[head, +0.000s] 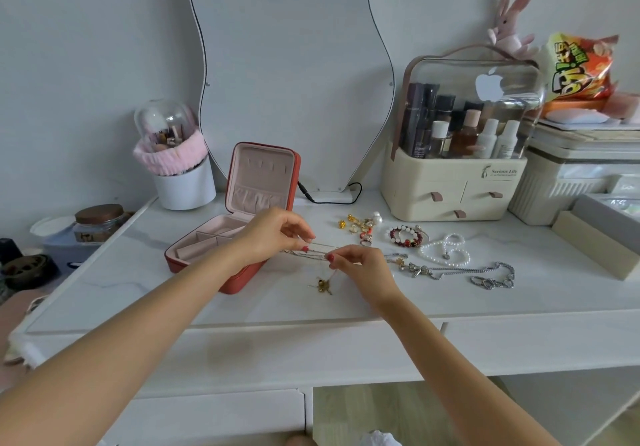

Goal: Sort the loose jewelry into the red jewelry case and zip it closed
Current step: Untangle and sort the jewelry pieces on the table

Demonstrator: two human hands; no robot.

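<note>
The red jewelry case lies open on the white tabletop, its pink-lined lid standing upright. My left hand and my right hand pinch a thin gold chain necklace stretched between them, just right of the case. Its gold pendant dangles to the table below my right hand. Loose jewelry lies to the right: gold earrings and rings, a red and white bead bracelet, a pearl strand and a silver chain.
A wavy mirror stands behind the case with a black cable at its foot. A cream cosmetics organiser sits at the back right, a white brush holder at the back left, a glass jar far left.
</note>
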